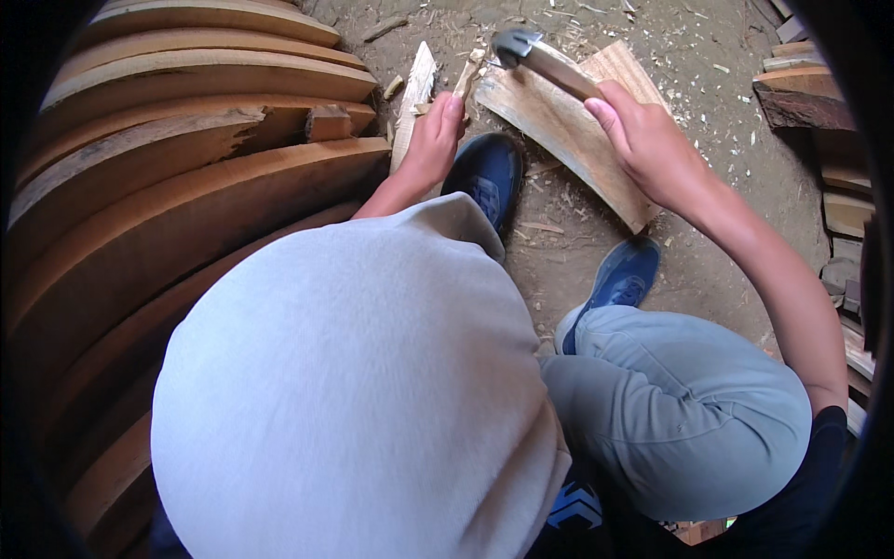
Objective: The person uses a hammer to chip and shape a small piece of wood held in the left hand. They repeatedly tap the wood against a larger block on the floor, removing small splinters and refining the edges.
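Note:
My right hand (643,140) is closed around the wooden handle of a hammer (563,73). Its dark metal head is over the far end of a thin wood stick (464,79), close to the stick's tip; whether they touch I cannot tell. The stick is gripped in my left hand (438,135), its splintered end pointing away from me. Beneath the hammer, a broad, curved wood slab (568,140) lies on the ground. A pale split piece of wood (416,88) lies beyond and to the left of my left hand.
Curved planks (214,79) are stacked along the left side. More wood pieces (808,98) are piled at the right. Chips and splinters litter the dirt ground (708,270). My blue shoes (484,177) stand just near the slab, and my pale trouser knees fill the foreground.

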Available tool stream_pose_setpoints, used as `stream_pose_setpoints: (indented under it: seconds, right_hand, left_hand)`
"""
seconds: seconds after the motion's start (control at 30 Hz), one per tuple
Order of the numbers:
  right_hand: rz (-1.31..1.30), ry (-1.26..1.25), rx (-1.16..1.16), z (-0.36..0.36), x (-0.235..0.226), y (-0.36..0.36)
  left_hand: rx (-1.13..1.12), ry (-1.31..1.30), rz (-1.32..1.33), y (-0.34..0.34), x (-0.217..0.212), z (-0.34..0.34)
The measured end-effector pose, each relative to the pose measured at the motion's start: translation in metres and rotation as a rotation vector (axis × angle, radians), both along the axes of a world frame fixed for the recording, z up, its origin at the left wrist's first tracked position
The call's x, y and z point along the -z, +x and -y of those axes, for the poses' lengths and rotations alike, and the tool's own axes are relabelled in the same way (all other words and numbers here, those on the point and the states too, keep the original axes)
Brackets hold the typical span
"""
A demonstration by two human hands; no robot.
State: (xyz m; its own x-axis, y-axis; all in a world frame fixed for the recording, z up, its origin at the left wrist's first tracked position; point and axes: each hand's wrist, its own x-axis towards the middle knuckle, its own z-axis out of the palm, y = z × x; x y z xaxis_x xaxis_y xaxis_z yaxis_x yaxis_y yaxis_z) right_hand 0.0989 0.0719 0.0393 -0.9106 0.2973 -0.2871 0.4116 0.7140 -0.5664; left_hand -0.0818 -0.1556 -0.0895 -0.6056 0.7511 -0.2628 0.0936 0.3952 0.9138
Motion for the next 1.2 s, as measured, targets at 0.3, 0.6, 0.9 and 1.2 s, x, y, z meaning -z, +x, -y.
stream_pose_setpoints:
  seconds: [0.3,0.6,0.9,1.2]
  right_hand:
    - [-0.032,-0.031,0.048,0.010,-0.017,-0.012]
    - [0.115,0.026,0.022,0.011,-0.020,-0.016]
    - [-0.036,0.102,-0.068,0.013,-0.008,-0.007]
    - [0.020,0.151,-0.033,0.008,-0.023,-0.020]
  left_hand:
    - [-0.014,0.031,0.005,0.000,0.011,0.004]
    - [-0.010,0.046,0.020,-0.004,0.016,-0.002]
    - [-0.038,-0.005,-0.023,0.007,0.013,0.002]
    - [-0.034,0.002,-0.044,0.008,0.010,0.005]
